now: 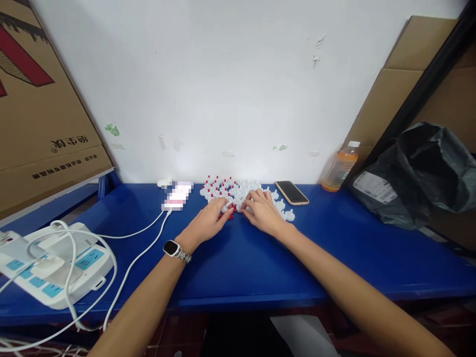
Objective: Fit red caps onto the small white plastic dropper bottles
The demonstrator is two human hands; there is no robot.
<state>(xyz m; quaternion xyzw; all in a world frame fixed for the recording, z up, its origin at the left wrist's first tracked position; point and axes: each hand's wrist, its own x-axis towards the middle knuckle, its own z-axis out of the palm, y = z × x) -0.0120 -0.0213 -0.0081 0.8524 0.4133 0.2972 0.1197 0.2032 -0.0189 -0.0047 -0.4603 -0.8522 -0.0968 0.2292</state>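
Small translucent white nozzle caps with thin spouts lie in a cluster on the blue table by the wall. Red tips sit on the spouts of the white nozzle caps at the left of the cluster. Bare spouts show on the nozzle caps at the right. Between thumb and fingers, my left hand pinches a white nozzle cap. My right hand is closed, its fingers curled down among the white caps; what it grips is partly hidden. Loose red tips lie on the table between both hands.
On the left are a power strip with white cables and a phone plugged in. Another phone, an orange drink bottle and a dark plastic bag are on the right. Cardboard stands at the left side.
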